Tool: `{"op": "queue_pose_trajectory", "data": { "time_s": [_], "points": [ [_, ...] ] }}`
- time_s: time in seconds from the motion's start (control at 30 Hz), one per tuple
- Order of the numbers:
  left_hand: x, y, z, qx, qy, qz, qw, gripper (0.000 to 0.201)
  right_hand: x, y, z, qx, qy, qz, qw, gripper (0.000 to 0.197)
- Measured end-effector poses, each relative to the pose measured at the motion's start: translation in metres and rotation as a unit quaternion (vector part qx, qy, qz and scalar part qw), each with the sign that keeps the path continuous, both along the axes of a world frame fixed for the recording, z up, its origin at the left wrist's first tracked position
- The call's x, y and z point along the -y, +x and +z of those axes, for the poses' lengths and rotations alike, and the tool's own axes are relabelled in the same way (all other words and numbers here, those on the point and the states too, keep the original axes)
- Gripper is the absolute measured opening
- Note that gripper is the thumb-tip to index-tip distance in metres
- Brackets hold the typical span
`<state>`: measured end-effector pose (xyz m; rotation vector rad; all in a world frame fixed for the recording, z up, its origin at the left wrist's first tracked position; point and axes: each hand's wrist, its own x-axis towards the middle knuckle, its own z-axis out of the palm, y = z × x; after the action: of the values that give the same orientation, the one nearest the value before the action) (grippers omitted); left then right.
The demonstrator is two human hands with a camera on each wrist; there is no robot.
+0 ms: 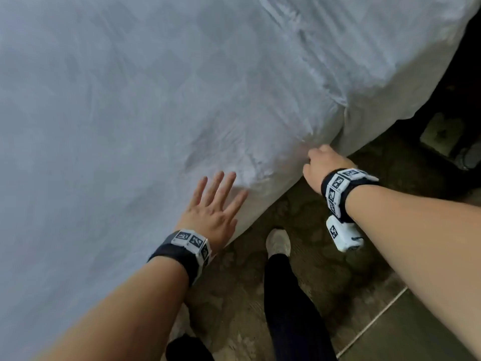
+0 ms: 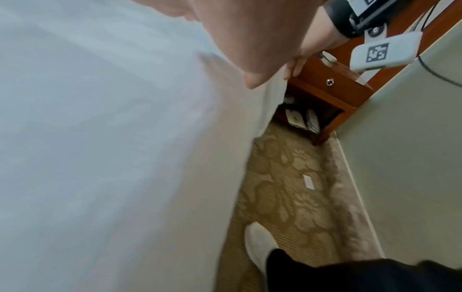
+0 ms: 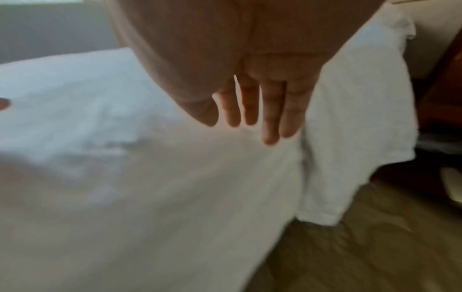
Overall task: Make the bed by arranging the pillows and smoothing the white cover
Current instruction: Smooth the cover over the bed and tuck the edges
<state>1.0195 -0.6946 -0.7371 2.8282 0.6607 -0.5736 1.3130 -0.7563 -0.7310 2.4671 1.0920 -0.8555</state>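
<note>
A: White cover [image 1: 130, 113]?
B: Spread across bed, creased near the edge, draping toward patterned carpet [image 1: 299, 256].
A: Left hand [image 1: 212, 207]?
B: Flat, fingers splayed, pressing the cover.
A: Right hand [image 1: 324, 165]?
B: At the edge; fingers look extended, grip uncertain.

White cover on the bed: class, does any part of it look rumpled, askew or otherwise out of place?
Yes. The white cover is creased along the bed's near edge, between the flat left hand and the right hand at its side. A small white slip of paper also lies on the patterned carpet.
</note>
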Motion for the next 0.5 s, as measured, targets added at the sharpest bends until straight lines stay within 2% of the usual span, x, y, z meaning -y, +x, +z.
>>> {"op": "queue_pose_trajectory", "data": {
  "time_s": [0.1,0.17,0.2,0.3,0.37,0.43,0.47,0.5],
  "points": [
    [-0.016,-0.038,0.002,-0.016,0.02,0.005,1.0,0.072,-0.046,-0.056,0.012,0.035,0.175,0.035,0.983,0.046],
    [0.006,-0.077,-0.007,-0.058,-0.019,-0.008,0.998,0.075,-0.062,-0.108,0.012,0.016,0.219,0.052,0.974,0.06],
    [0.022,-0.098,-0.014,-0.083,-0.036,-0.025,0.996,0.077,-0.059,-0.134,0.007,-0.003,0.207,0.049,0.977,0.066],
    [0.074,-0.167,-0.027,-0.128,-0.102,-0.121,0.979,0.07,-0.002,-0.211,-0.02,-0.035,0.066,-0.013,0.997,0.079],
    [0.087,-0.21,-0.026,-0.129,-0.163,-0.178,0.962,0.061,0.055,-0.258,-0.03,-0.071,-0.11,-0.052,0.99,0.073],
    [0.071,-0.245,-0.015,-0.063,-0.156,-0.175,0.97,0.057,0.091,-0.298,-0.027,-0.086,-0.236,-0.011,0.968,0.055],
    [0.056,-0.259,-0.005,-0.022,-0.125,-0.154,0.98,0.058,0.093,-0.316,-0.018,-0.07,-0.255,0.002,0.964,0.051],
    [0.039,-0.27,0.005,0.011,-0.084,-0.116,0.99,0.061,0.087,-0.33,-0.009,-0.052,-0.233,0.0,0.971,0.048]
  ]
}}
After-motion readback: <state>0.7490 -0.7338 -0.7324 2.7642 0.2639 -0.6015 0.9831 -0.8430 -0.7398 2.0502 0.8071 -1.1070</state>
